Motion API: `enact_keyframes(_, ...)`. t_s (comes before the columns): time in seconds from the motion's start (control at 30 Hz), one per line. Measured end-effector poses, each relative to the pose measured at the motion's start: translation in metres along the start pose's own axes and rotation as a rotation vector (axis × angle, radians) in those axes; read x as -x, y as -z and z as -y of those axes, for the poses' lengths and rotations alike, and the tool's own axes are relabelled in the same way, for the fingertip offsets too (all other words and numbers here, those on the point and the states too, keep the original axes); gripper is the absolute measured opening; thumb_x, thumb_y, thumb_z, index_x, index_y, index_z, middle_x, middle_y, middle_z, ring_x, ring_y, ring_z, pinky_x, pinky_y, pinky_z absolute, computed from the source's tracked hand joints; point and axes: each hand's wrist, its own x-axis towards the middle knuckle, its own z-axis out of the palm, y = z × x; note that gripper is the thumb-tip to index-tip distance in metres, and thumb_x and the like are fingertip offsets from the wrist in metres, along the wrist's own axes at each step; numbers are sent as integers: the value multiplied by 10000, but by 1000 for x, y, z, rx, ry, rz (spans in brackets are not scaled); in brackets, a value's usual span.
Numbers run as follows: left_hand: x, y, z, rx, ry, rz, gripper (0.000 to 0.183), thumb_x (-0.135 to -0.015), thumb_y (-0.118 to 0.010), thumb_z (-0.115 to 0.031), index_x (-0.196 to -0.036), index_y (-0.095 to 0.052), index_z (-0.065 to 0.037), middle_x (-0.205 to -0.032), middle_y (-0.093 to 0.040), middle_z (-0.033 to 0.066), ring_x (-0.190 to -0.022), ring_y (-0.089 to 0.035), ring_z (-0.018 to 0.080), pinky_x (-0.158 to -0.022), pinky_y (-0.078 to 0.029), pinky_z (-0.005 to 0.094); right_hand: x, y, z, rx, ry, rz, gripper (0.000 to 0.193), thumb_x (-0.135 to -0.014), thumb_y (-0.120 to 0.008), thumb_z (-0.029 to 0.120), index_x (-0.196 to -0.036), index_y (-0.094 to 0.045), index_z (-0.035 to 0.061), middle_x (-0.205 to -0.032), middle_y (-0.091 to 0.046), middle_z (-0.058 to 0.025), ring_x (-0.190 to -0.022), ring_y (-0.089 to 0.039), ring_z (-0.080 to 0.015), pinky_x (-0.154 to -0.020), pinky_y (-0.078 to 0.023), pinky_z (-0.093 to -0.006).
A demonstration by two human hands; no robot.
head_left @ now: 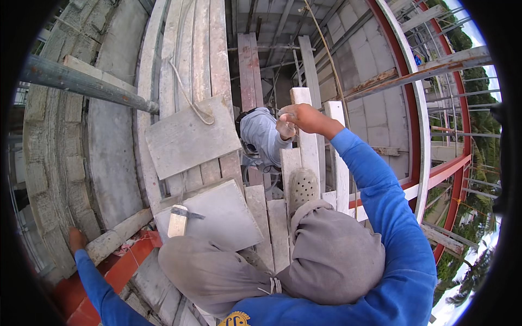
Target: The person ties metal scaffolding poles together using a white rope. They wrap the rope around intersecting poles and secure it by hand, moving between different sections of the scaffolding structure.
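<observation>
My right hand (308,119) reaches forward over the gap between the planks, its fingers closed round something small and clear that I cannot make out. Right against my fingertips is the raised hand (286,129) of a co-worker in a light grey top (262,130), who is lower down in the gap. Far to the left, my left hand (78,240) touches the rough block wall (51,179); its fingers are mostly hidden. A pale wooden piece with a dark metal strip (178,221) lies on a grey board (223,217) before my knees.
Another grey board (193,137) lies on long planks (201,49), with a cord loop (205,117) over its edge. A metal pipe (87,81) crosses at upper left. Red steel framing (457,171) and scaffolding stand at right. My shoe (303,186) rests on narrow planks beside the deep gap.
</observation>
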Motion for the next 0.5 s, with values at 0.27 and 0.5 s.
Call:
enact_keyframes(0.27,-3,-32,26,38,-32,6,158,-1026,-538,35,-1167,-595,80,-1132,-691,298,-1013,-696,396,-911,-560,481,32,47,65,-505,-97,-137,576,-1099,-528,515,-1084,-751,-16,-978,-736,-107,-891,-704,-192,-799,-623,-351)
enact_keyframes(0.5,12,-12,23,11,26,-31,231,-989,-582,21,-1207,-575,96,-1177,-689,314,-1104,-695,467,-939,-582,494,23,38,145,-837,-100,72,541,-1053,-594,557,-1027,-615,17,-1060,-771,-165,-933,-756,-215,-652,-631,-317)
